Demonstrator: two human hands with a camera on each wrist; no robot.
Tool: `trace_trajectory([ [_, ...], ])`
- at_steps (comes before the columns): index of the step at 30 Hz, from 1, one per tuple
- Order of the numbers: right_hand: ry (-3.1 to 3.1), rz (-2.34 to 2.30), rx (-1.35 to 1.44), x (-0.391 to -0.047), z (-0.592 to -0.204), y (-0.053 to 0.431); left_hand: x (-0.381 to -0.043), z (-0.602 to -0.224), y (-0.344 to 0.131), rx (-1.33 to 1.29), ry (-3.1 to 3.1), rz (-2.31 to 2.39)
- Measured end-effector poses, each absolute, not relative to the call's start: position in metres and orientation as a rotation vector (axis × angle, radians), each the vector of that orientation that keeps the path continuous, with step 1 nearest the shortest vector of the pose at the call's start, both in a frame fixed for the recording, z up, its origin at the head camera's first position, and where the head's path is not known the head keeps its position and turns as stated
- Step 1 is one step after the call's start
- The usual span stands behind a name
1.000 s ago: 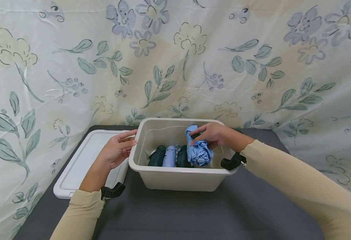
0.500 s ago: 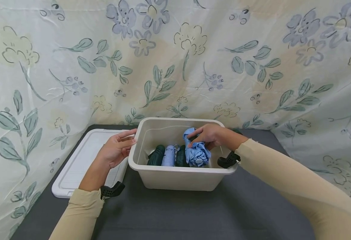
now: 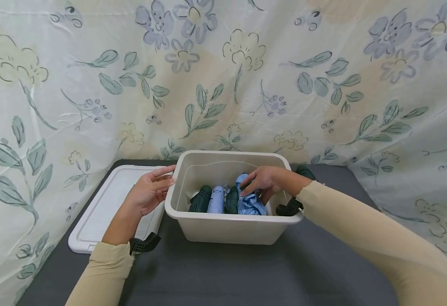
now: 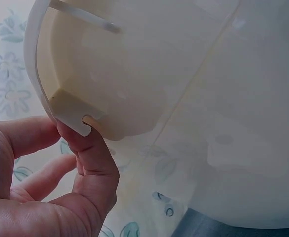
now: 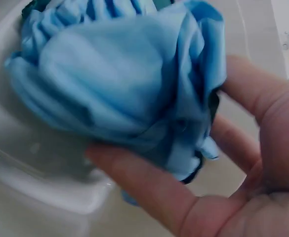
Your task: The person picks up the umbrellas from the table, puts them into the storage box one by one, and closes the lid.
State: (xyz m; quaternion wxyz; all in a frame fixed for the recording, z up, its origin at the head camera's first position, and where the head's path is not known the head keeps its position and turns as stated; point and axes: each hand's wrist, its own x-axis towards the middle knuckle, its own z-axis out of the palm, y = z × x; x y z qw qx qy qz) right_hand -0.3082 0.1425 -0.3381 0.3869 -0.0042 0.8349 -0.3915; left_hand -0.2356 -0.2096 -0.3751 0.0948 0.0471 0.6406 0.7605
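In the head view, a beige plastic storage box [image 3: 227, 229] stands on the table. My left hand [image 3: 148, 191] pinches its left rim, and the left wrist view has thumb and fingers at the rim's edge [image 4: 35, 74]. My right hand [image 3: 267, 180] reaches inside, with thumb and fingers around a loosely bundled light blue folding umbrella [image 3: 250, 205]. The right wrist view brings the gathered blue fabric [image 5: 114, 74] close up. Left of it lie a dark green umbrella [image 3: 231, 200], a lavender-blue umbrella [image 3: 216, 199] and another dark green umbrella [image 3: 200, 199], side by side.
A white lid [image 3: 108, 208] lies flat left of the box on the dark grey table [image 3: 216, 276]. A dark green bundle [image 3: 305, 171] shows behind the box's right end, partly hidden by the right arm. A floral curtain [image 3: 223, 85] hangs behind.
My right hand has lowered the light blue umbrella deeper into the box, beside the dark green one. My left hand stays at the left rim.
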Motion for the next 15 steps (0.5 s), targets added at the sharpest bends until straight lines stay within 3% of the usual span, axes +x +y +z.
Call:
trace_trajectory([
  [15, 2.275, -0.828, -0.22, -0.299, -0.305, 0.164, -0.234, -0.376, -0.208, 0.162, 1.852, 2.285],
])
